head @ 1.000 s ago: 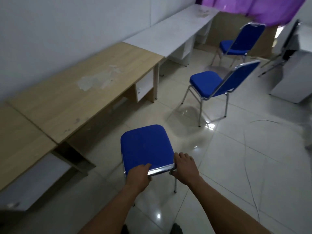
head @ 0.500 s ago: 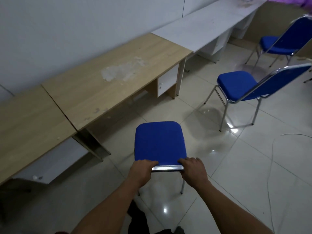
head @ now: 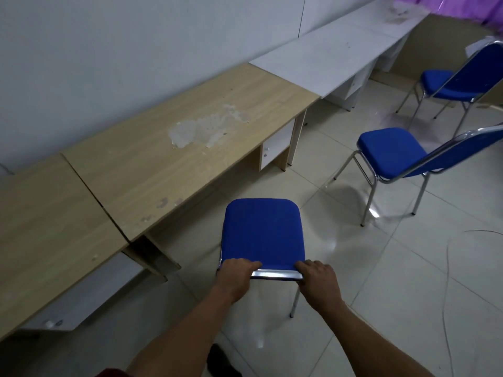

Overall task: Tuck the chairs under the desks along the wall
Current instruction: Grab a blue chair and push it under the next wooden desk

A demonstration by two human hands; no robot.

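Both hands, left hand (head: 236, 277) & right hand (head: 318, 280), were clamped on chair (head: 262, 234) top rail, chair just ahead, bench (head: 174, 159) front-left. Risk: chair wasn't square to the bench opening, so pushed in it could hit bench leg.

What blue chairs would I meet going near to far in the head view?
Held chair gripped by left hand and right hand → middle chair → far chair.
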